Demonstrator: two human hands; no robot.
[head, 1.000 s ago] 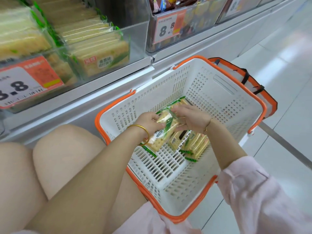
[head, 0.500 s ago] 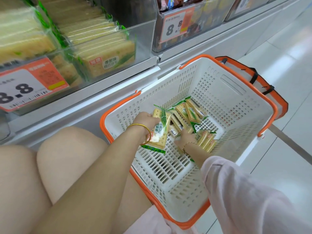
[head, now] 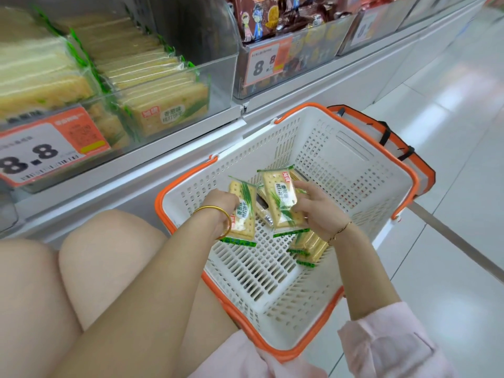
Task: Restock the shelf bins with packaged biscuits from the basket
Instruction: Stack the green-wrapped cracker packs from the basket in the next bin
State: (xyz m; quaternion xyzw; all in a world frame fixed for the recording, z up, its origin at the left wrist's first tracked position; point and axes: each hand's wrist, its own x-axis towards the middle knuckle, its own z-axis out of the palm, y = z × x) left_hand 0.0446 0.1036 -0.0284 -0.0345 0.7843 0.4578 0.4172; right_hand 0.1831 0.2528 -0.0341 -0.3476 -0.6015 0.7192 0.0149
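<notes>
A white basket with an orange rim (head: 354, 186) stands on the floor below the shelf. My left hand (head: 222, 203) grips an upright biscuit packet (head: 242, 216) with green ends inside the basket. Beside it, my right hand (head: 317, 211) holds a second biscuit packet (head: 282, 200), lifted off the pile. More packets (head: 308, 246) lie on the basket floor under my right wrist. The clear shelf bin (head: 218, 77) at upper left holds rows of the same biscuit packets (head: 163, 110).
A price tag reading 8.8 (head: 46, 151) hangs on the bin's front. To the right, another bin (head: 294, 53) holds dark snack packs. My bare knees (head: 109, 257) are at the lower left, close to the basket. White tiled floor (head: 450, 132) stretches to the right.
My right hand has come up off the basket floor with a biscuit packet in it. My left hand still holds its packet in about the same spot.
</notes>
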